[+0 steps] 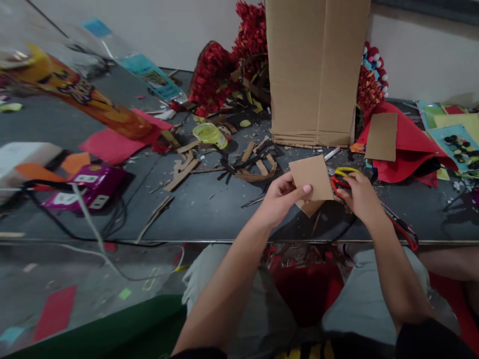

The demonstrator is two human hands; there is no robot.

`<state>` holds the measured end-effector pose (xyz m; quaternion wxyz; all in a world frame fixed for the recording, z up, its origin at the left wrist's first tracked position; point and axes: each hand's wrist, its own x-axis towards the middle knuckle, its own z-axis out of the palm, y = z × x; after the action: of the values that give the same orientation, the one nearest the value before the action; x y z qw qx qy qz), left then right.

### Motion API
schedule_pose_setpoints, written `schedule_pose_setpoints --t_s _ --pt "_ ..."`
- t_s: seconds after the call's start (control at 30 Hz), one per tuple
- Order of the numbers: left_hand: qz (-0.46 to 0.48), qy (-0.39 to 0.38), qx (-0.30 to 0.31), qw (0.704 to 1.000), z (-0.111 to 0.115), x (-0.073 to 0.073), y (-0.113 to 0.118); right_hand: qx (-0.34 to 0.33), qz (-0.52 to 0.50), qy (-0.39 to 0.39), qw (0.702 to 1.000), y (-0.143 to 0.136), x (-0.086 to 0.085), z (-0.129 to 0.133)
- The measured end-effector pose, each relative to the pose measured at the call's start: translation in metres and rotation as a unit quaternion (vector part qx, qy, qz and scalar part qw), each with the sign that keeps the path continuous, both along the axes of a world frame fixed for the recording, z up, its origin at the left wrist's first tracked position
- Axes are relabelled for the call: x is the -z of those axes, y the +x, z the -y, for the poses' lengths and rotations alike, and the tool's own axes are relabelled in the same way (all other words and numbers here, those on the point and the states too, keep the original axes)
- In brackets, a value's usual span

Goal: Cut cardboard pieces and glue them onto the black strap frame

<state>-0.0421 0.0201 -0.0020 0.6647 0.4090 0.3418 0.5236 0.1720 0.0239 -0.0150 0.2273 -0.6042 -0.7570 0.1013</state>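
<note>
My left hand (pixel 280 197) grips a small square piece of cardboard (pixel 311 175), thumb on its face and fingers behind. Beneath that square, the corner of another brown piece (pixel 310 208) shows. My right hand (pixel 359 197) is closed around the red and yellow handles of scissors (pixel 346 172), just right of the cardboard. The scissors' blades are hard to make out. Behind my hands stands a tall cardboard box (pixel 316 70).
Cardboard scraps (pixel 183 172) and a yellow-green tub (pixel 210 134) lie left of my hands. Farther left are a purple power strip (pixel 93 187) with cables, an orange bottle (pixel 101 107) and a clear bottle (pixel 149 75). Red sheets (pixel 400 144) and black-and-red scissors (pixel 406 232) are at right.
</note>
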Motion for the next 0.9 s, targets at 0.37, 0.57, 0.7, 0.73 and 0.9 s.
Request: schedule_pose_setpoints --t_s 0.37,0.57,0.7,0.73,0.9 --pt "-0.045 0.031 -0.062 0.997 0.000 0.001 0.001 0.039 0.073 -0.009 0.997 0.008 0.024 -0.013" --pt "0.003 0.057 -0.145 0.988 -0.002 0.000 -0.003 0.084 -0.087 0.024 0.992 0.001 0.009 -0.007" --pt "0.039 0.070 -0.182 0.980 -0.005 -0.006 -0.007 0.031 -0.349 -0.049 0.935 -0.012 0.000 0.004" --pt "0.044 0.073 -0.193 0.977 -0.005 -0.007 -0.008 0.008 -0.403 -0.080 0.912 -0.017 0.000 0.008" --pt "0.028 0.088 -0.236 0.967 -0.004 -0.007 -0.010 -0.034 -0.476 -0.214 0.852 -0.037 0.011 0.039"
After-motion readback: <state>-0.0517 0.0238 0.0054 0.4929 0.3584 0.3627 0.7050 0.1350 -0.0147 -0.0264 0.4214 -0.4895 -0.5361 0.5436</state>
